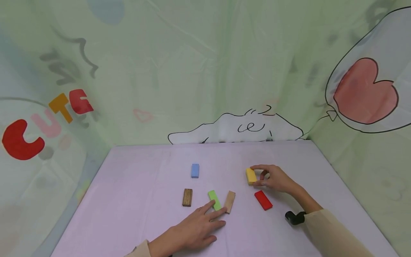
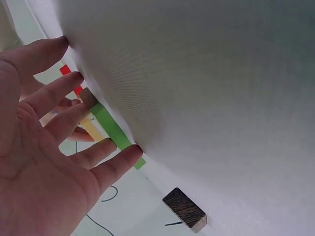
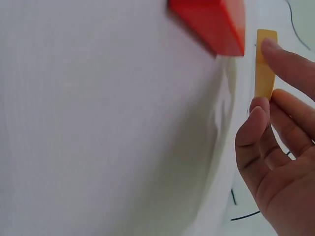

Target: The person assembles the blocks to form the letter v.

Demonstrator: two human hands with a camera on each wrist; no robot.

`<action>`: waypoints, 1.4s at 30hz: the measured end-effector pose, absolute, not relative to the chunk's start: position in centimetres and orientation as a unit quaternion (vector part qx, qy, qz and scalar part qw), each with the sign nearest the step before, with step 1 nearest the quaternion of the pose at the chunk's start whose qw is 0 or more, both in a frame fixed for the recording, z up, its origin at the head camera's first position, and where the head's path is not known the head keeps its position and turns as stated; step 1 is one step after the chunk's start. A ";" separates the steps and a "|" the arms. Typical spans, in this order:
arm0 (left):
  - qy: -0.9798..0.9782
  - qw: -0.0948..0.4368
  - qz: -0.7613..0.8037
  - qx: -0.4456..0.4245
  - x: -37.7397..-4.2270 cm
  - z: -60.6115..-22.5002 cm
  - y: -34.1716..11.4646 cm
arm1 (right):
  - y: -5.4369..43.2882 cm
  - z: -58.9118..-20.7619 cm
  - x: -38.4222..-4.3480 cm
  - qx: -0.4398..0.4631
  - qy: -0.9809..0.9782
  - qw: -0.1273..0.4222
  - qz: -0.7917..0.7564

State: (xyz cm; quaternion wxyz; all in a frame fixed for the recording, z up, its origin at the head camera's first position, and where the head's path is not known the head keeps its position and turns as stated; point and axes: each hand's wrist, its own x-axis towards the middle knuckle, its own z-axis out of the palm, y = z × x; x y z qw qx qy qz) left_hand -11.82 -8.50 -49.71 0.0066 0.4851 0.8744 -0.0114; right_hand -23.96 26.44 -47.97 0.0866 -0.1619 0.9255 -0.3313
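Observation:
My right hand (image 1: pixel 275 177) pinches a yellow block (image 1: pixel 250 176) by its two ends, thumb at the near end and a finger at the far end. In the right wrist view the same yellow block (image 3: pixel 265 66) shows between the fingers. With fingers spread and fairly straight, my left hand (image 1: pixel 199 227) lies low over the cloth, its fingertips at the near ends of a light green block (image 1: pixel 214 199) and a plain wood block (image 1: pixel 229 202). The left wrist view shows fingers across the green block (image 2: pixel 114 129), partly hiding it.
A red block (image 1: pixel 263 200) lies nearer than the yellow one. Left of the green block is a dark brown wood block (image 1: pixel 187 197), with a blue block (image 1: pixel 195 171) farther back. The pale cloth-covered table (image 1: pixel 135 178) meets printed fabric walls (image 1: pixel 192 71) at back and sides.

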 end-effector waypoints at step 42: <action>0.882 0.038 0.015 0.469 -11.9 -49.5 -8.5 | 21.7 -46.9 -20.6 -0.098 0.932 0.025 -0.347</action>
